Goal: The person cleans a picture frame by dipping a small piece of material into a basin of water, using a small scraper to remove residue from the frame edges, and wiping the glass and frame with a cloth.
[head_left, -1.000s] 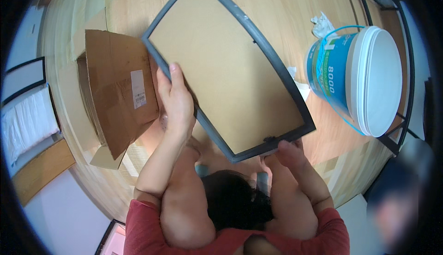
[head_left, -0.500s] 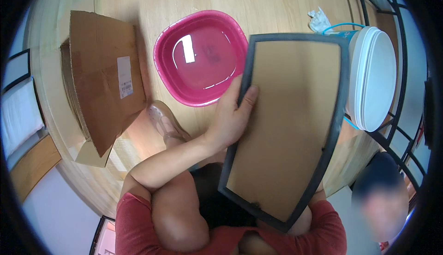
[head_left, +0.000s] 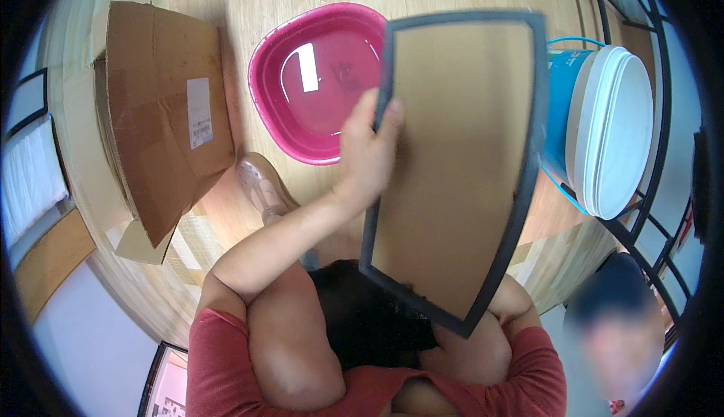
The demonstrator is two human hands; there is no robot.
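Observation:
My left hand [head_left: 366, 149] grips the left edge of a rectangular panel [head_left: 456, 153], tan inside a dark grey frame, with the thumb on its face. The panel is held upright in the picture and tilted slightly. My right forearm [head_left: 513, 304] passes behind its lower right part, so that hand is hidden. Left of the panel's upper half, a pink plastic basin [head_left: 305, 127] of water stands on the floor, partly covered by the panel at its right.
A torn cardboard box [head_left: 154, 123] stands at left. A white-lidded blue bucket [head_left: 611, 127] is at right beside a black metal rack [head_left: 664, 85]. My foot [head_left: 260, 183] rests below the basin. Another person [head_left: 611, 319], blurred, is at lower right.
The panel has swung rightward from a diagonal to a more upright position, uncovering the basin, then moved up and slightly left with my left hand still on its edge.

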